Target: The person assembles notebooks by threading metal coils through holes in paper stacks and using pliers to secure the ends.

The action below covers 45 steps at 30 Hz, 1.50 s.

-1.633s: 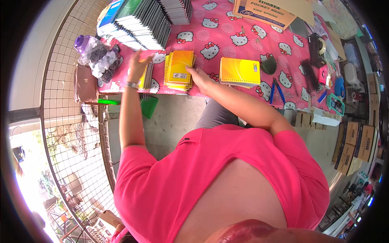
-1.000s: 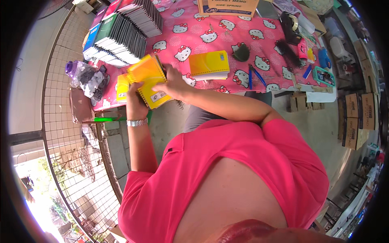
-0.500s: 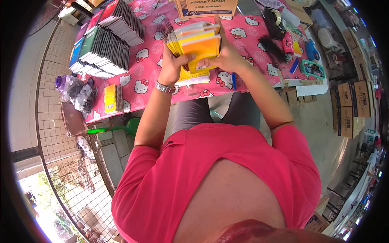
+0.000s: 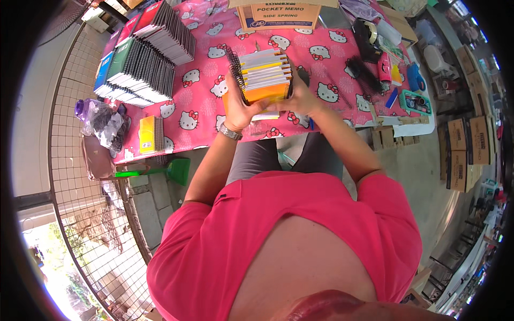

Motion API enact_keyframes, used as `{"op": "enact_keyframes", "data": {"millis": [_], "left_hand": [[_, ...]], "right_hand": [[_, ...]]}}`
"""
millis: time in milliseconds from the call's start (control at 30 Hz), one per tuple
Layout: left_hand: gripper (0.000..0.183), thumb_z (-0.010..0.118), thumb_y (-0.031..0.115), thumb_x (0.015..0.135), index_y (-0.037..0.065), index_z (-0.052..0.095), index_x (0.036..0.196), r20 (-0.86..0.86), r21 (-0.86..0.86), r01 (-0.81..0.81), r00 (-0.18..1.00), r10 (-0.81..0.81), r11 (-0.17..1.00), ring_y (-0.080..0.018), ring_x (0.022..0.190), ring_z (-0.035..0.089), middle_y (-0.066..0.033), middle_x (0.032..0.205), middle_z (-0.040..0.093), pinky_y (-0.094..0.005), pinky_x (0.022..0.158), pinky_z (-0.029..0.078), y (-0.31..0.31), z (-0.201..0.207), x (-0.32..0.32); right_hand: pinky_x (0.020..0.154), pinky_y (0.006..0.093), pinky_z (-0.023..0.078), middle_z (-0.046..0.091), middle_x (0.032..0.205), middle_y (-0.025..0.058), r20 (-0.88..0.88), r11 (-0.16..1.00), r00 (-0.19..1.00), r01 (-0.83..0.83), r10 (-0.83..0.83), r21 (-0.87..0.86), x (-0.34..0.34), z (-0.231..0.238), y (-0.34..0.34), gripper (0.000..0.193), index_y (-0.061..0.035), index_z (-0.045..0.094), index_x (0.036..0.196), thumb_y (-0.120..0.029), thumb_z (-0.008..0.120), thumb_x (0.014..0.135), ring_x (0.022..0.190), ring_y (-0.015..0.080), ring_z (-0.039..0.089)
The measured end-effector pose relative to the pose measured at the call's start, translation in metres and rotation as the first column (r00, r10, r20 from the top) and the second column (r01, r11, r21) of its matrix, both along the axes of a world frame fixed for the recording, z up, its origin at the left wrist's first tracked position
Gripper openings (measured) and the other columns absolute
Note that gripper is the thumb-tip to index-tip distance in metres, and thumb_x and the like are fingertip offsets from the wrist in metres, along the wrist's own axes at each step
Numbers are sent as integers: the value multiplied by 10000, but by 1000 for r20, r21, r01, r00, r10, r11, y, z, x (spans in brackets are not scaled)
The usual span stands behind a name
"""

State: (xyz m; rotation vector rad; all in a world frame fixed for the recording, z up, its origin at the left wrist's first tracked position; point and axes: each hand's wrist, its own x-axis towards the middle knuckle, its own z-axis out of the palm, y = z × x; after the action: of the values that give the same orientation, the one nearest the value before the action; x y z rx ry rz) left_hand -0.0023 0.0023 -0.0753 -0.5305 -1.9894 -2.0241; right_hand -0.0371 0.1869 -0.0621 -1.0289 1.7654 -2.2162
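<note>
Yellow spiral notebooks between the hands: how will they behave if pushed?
The notebooks could slip apart, being separate pieces squeezed between left hand and right hand. Many packed pages suggest notable weight. Exposed wire coils may snag each other.

Head-worn as the left of a side-by-side fisheye pair, looks steeply down from close above the pink shirt (image 4: 225, 241), taking in the table (image 4: 206, 101) beyond, upright

At the table's (image 4: 203, 122) near edge, left hand (image 4: 244, 108) and right hand (image 4: 301, 99) are hiding the held notebooks' (image 4: 267, 92) sides and partly obscuring a yellow stack (image 4: 266, 115). Upper frame edge is cropping the cardboard box (image 4: 278, 16). Near-right corner: teal tray's (image 4: 417, 111) contents are appearing indistinct.
</note>
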Motion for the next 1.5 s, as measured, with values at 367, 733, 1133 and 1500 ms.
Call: {"op": "enact_keyframes", "data": {"millis": [367, 733, 1133, 1500], "left_hand": [[930, 906, 154, 630, 12, 276, 1300, 164, -55, 95, 983, -85, 994, -251, 1167, 563, -172, 1259, 527, -375, 956, 494, -4, 4, 3], [1001, 916, 185, 599, -9, 263, 1332, 161, -16, 58, 985, -54, 998, -249, 1172, 535, -168, 1268, 500, -373, 1015, 434, -11, -12, 0], [598, 827, 58, 688, -20, 533, 1203, -23, 386, -143, 986, 165, 911, -179, 985, 637, -91, 1084, 658, -341, 890, 523, -71, 92, 28], [691, 656, 613, 829, -46, 647, 1037, 755, -289, -370, 479, 448, 883, -163, 791, 689, -87, 923, 704, -287, 671, 536, -377, 48, 69]], "right_hand": [[1138, 385, 272, 338, 1489, 209, -573, 852, 803, 409, -165, 328, 3, 45, 25, 1167, 24, 123, 1491, -375, 855, 674, 1362, 282, 380], [1142, 403, 267, 367, 1503, 172, -427, 924, 886, 302, -182, 233, 4, 81, 19, 1028, -38, 365, 1448, -409, 861, 627, 1414, 289, 309], [879, 345, 516, 626, 1204, 166, -474, 866, 878, 183, 69, 466, -3, 145, -67, 911, -37, 414, 1404, -336, 860, 668, 1034, 251, 656], [792, 357, 516, 701, 995, 123, 770, 884, 626, -421, 121, 204, 39, 8, -372, 533, 38, 651, 1074, -370, 783, 757, 873, 200, 671]]}}
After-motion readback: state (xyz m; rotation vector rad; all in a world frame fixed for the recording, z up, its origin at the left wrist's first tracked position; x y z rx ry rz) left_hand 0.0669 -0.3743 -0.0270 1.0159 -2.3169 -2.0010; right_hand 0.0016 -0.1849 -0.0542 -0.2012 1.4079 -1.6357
